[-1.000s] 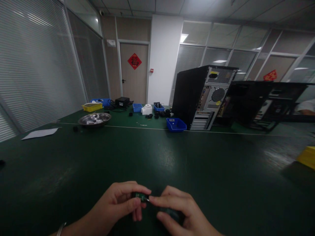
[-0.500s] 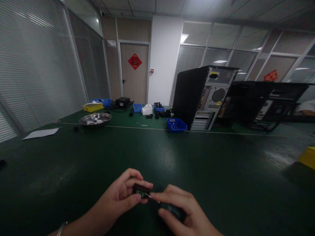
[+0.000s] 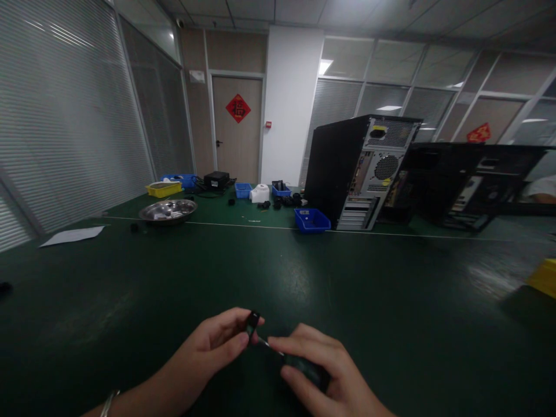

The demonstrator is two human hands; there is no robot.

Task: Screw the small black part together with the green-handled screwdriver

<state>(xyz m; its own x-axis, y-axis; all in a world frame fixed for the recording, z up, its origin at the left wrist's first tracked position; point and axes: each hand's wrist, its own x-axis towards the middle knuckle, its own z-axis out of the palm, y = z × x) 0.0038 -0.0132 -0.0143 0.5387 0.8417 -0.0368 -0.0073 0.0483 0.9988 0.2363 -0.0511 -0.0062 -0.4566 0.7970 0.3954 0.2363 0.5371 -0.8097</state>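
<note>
Head view, the only one here: a small black part [image 3: 252, 322] is pinched between the thumb and fingers of the left hand [image 3: 217, 347], held just above the green bench [image 3: 304, 272] near its front edge. The part is tilted up on edge, too small and dark for details to be made out. The right hand [image 3: 319, 370] is curled closed around a dark-handled tool [image 3: 304, 369], and the thin metal tip of that tool is pointed left, right up against the part or touching it; which one can't be told from here. A bracelet [image 3: 108, 403] is seen on the left wrist.

Further back on the bench, a metal bowl [image 3: 167, 211] is set off to the left with a sheet of paper [image 3: 72, 236] near it. A blue bin [image 3: 311, 220] is parked just beside an open black computer tower [image 3: 360, 171], shown from the back. A yellow bin [image 3: 163, 188], more blue bins and a white gadget [image 3: 260, 193] are lined up at the far end, by the door with the red sign [image 3: 238, 108]. A yellow box [image 3: 542, 277] is clipped by the right edge.
</note>
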